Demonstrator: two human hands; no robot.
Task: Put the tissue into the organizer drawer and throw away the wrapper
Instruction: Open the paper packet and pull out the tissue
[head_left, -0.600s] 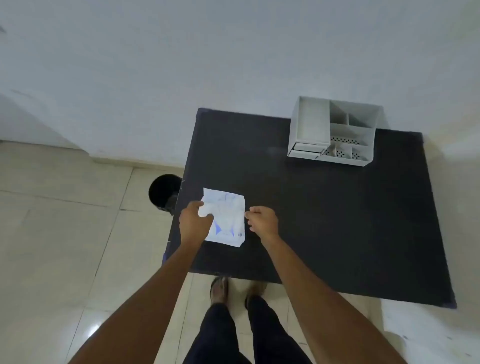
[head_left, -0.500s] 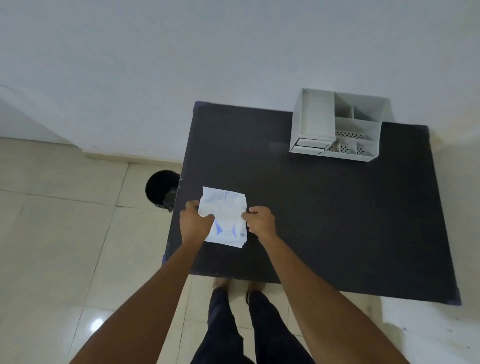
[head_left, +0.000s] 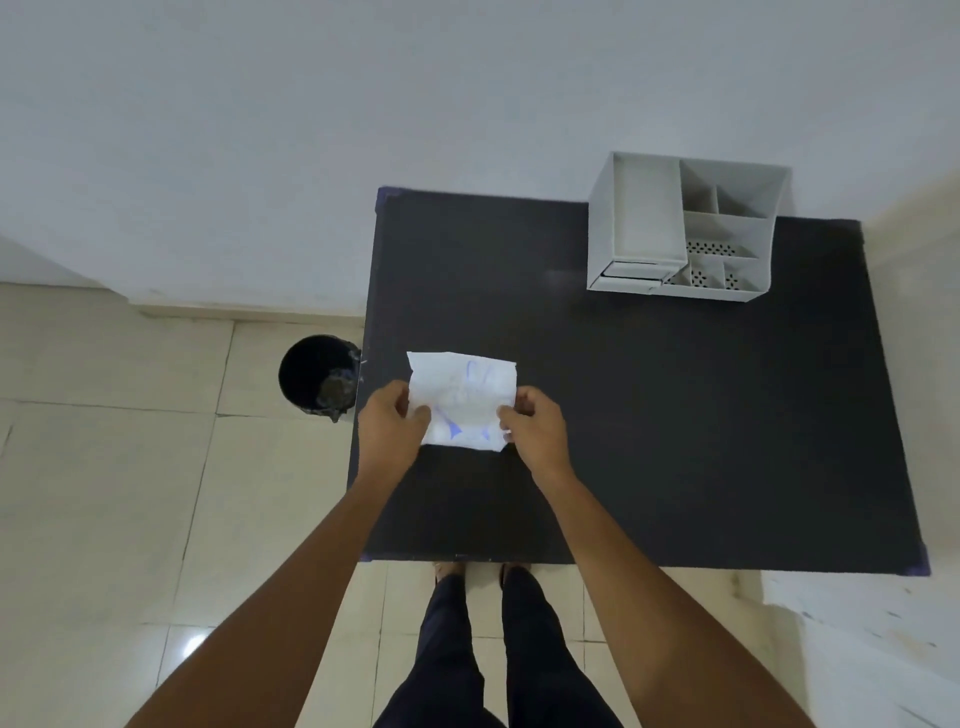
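Observation:
A white tissue packet (head_left: 464, 397) with blue print lies near the left front of the black table (head_left: 649, 415). My left hand (head_left: 390, 421) pinches its left edge and my right hand (head_left: 532, 425) pinches its right edge. I cannot tell the wrapper from the tissue inside. The grey organizer (head_left: 680, 228) stands at the table's far right, with its small drawer (head_left: 631, 275) at the lower left corner, slightly pulled out. A black bin (head_left: 318, 375) sits on the floor just left of the table.
A white wall runs behind the table. Beige floor tiles (head_left: 130, 493) spread to the left. My legs and feet (head_left: 493, 649) stand at the table's front edge. A pale surface (head_left: 857, 639) lies at the lower right.
My right hand has closed onto the packet's right edge, so both hands grip it. The camera view has shifted slightly.

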